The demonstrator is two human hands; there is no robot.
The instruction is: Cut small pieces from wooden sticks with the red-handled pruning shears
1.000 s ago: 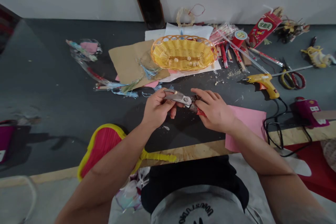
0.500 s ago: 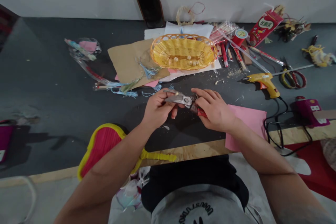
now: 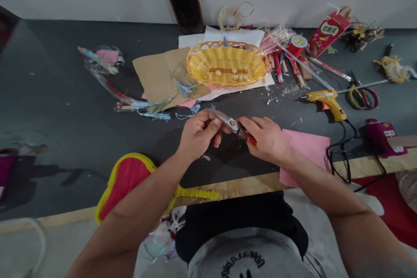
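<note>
My right hand (image 3: 263,138) is wrapped round the red handles of a pair of metal shears (image 3: 230,123), which point up and to the left with their blades together. At the blade end, my left hand (image 3: 199,134) is closed, with thumb and fingers pinched by the tips. Whatever lies in that pinch is hidden by the fingers and blades. Both hands are just above the dark table (image 3: 97,139). Beyond them stands a yellow woven basket (image 3: 224,61) with a few small pale pieces inside.
Blue tassels (image 3: 185,87) lie on brown paper (image 3: 156,71). To the right are a yellow glue gun (image 3: 329,102), scissors (image 3: 363,96), a red drink carton (image 3: 328,32) and a pink sheet (image 3: 308,150). A red and yellow fan-shaped item (image 3: 130,178) overhangs the near edge.
The shears' blades have come together from apart as my right hand's fingers tightened. A small pale piece that showed between the blades is now out of sight.
</note>
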